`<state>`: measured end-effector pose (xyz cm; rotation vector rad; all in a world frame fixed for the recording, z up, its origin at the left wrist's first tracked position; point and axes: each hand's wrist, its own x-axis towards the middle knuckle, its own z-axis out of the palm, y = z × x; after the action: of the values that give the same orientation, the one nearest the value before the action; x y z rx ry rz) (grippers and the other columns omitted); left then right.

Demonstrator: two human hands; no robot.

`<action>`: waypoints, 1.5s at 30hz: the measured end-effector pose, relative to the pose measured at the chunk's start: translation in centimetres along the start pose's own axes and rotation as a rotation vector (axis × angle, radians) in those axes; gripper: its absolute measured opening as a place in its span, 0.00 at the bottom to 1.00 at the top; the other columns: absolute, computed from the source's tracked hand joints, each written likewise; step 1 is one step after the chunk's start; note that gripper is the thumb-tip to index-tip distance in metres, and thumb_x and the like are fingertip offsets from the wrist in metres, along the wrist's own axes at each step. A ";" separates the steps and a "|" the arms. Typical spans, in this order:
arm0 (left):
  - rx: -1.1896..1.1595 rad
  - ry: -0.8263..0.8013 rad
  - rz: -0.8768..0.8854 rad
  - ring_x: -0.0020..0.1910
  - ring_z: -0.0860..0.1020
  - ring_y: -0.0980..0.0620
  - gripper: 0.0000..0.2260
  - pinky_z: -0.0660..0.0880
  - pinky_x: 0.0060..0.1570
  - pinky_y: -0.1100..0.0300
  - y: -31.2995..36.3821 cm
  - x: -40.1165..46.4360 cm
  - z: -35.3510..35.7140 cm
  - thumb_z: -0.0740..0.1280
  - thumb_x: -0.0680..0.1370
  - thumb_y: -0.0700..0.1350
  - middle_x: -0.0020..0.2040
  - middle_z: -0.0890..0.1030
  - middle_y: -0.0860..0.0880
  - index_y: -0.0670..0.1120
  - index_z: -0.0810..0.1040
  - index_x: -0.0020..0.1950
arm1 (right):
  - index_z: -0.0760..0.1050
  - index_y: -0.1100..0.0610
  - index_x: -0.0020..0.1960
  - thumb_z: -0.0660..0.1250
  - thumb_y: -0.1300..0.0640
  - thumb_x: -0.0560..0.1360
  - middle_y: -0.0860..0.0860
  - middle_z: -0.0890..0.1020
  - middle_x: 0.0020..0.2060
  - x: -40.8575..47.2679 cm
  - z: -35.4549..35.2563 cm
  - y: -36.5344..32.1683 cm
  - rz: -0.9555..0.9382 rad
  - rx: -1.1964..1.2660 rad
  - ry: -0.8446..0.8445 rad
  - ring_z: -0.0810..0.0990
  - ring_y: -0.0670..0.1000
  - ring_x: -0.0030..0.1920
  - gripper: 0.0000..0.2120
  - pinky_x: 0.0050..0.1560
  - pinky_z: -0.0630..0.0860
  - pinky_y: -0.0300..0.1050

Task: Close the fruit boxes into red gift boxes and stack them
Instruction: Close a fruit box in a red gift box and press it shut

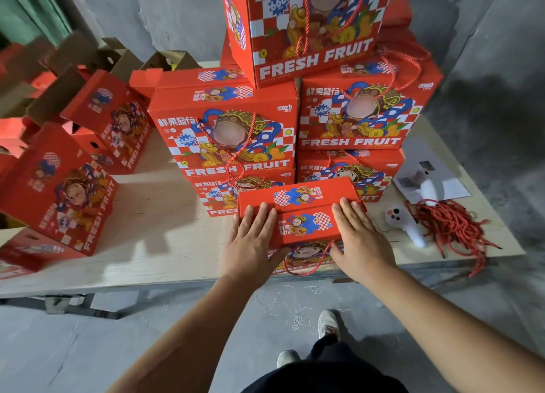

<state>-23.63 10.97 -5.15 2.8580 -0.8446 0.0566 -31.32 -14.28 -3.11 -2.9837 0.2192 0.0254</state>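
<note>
Pale counter [153, 245] bearing a tall stack of closed red boxes [295, 112] at the back. At its near edge, just before the stack, one red gift box [303, 215], top flaps down. Left hand [253, 239] and right hand [358, 236] flat on the lid ends, grip wide, fingers straight, clasping nothing.

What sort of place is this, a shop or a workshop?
Probably a packing room or storeroom: stacked red gift boxes on a plywood table, spare red cord handles, bare concrete floor.

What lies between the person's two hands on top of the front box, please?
In the head view, the left hand and right hand press flat on the front box; between them lies only its closed red lid with the printed cartoon figure.
</note>
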 end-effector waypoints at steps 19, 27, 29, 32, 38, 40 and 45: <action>-1.034 0.213 -0.637 0.71 0.73 0.46 0.29 0.72 0.70 0.46 0.2 3.6 -2.8 0.67 0.83 0.57 0.74 0.72 0.46 0.50 0.64 0.81 | 0.58 0.49 0.80 0.60 0.44 0.84 0.54 0.56 0.80 3.0 -1.6 1.9 0.168 0.451 0.037 0.71 0.62 0.73 0.28 0.57 0.79 0.55; -0.172 0.014 -0.198 0.80 0.59 0.39 0.31 0.54 0.78 0.41 -2.3 5.9 -5.0 0.63 0.80 0.67 0.80 0.67 0.51 0.56 0.66 0.81 | 0.68 0.47 0.77 0.66 0.38 0.80 0.50 0.66 0.77 7.8 -4.4 4.4 0.126 0.395 -0.068 0.73 0.55 0.70 0.28 0.54 0.74 0.48; -0.133 -0.066 -0.152 0.78 0.65 0.40 0.32 0.63 0.74 0.43 -2.8 7.0 -5.6 0.62 0.80 0.67 0.79 0.70 0.51 0.56 0.63 0.82 | 0.71 0.47 0.75 0.68 0.37 0.79 0.50 0.71 0.74 9.0 -5.4 4.6 0.101 0.322 -0.082 0.75 0.55 0.67 0.28 0.52 0.73 0.48; -0.112 -0.051 -0.148 0.70 0.74 0.41 0.29 0.76 0.62 0.45 -3.0 8.0 -5.9 0.61 0.81 0.67 0.73 0.77 0.51 0.55 0.70 0.78 | 0.73 0.50 0.71 0.66 0.37 0.80 0.50 0.71 0.72 10.3 -6.1 4.5 0.050 0.224 -0.082 0.74 0.56 0.68 0.26 0.58 0.74 0.52; -0.076 -0.005 -0.124 0.65 0.75 0.42 0.29 0.76 0.59 0.47 -3.1 8.1 -5.5 0.65 0.77 0.70 0.68 0.79 0.52 0.54 0.77 0.71 | 0.69 0.50 0.64 0.65 0.38 0.81 0.53 0.81 0.62 9.8 -5.8 3.9 -0.027 0.036 -0.022 0.82 0.58 0.53 0.20 0.42 0.75 0.48; -0.148 -0.005 -0.178 0.66 0.72 0.44 0.31 0.73 0.63 0.48 -3.3 7.7 -5.2 0.65 0.75 0.72 0.70 0.78 0.53 0.55 0.76 0.72 | 0.70 0.51 0.75 0.62 0.39 0.82 0.51 0.74 0.74 9.1 -4.8 4.0 -0.068 -0.048 0.027 0.81 0.59 0.63 0.26 0.48 0.78 0.52; -0.102 0.220 -0.034 0.57 0.73 0.41 0.28 0.70 0.58 0.45 0.1 4.4 -3.8 0.58 0.79 0.72 0.62 0.77 0.47 0.51 0.80 0.62 | 0.72 0.54 0.76 0.66 0.40 0.80 0.51 0.72 0.77 8.1 -2.9 4.3 -0.098 -0.048 0.120 0.83 0.60 0.61 0.29 0.41 0.84 0.57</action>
<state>-19.91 9.13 -1.04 2.7067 -0.7320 0.3077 -23.92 -20.13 -1.15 -3.0428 0.0874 -0.1617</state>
